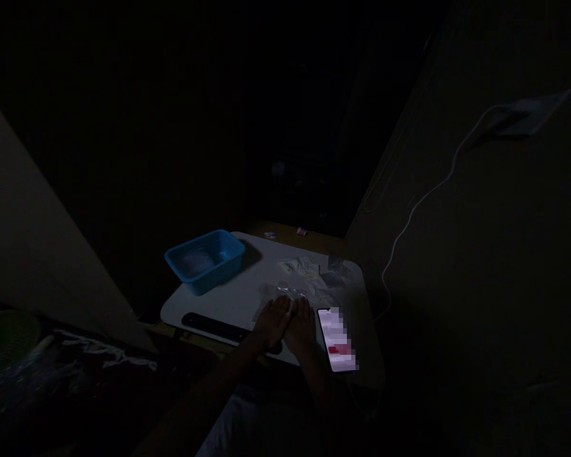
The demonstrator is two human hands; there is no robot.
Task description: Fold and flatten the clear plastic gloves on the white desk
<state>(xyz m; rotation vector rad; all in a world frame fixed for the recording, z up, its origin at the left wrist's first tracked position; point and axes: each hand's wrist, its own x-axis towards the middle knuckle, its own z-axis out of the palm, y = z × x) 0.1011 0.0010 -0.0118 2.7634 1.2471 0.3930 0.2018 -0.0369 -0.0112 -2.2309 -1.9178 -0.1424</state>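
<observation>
Side by side, my left hand point(272, 322) and my right hand point(301, 326) lie flat with fingers stretched forward, pressing on a clear plastic bag point(265, 296) on the white tabletop point(255, 266). Their inner edges touch or nearly touch. Neither hand grips anything that I can see; what lies beneath the palms is hidden. Just ahead of the fingers is more crumpled clear plastic point(318, 293). Farther back sits a loose pile of small pale packets point(301, 265), too dim to name exactly. A lit phone point(334, 339) lies to the right of my right hand.
A blue plastic basin point(217, 274) stands at the table's left. Along the front edge runs a black strip point(214, 326). A white cable point(412, 212) hangs from the right wall down beside the table. A green basin point(9, 336) is at the lower left. The room is very dark.
</observation>
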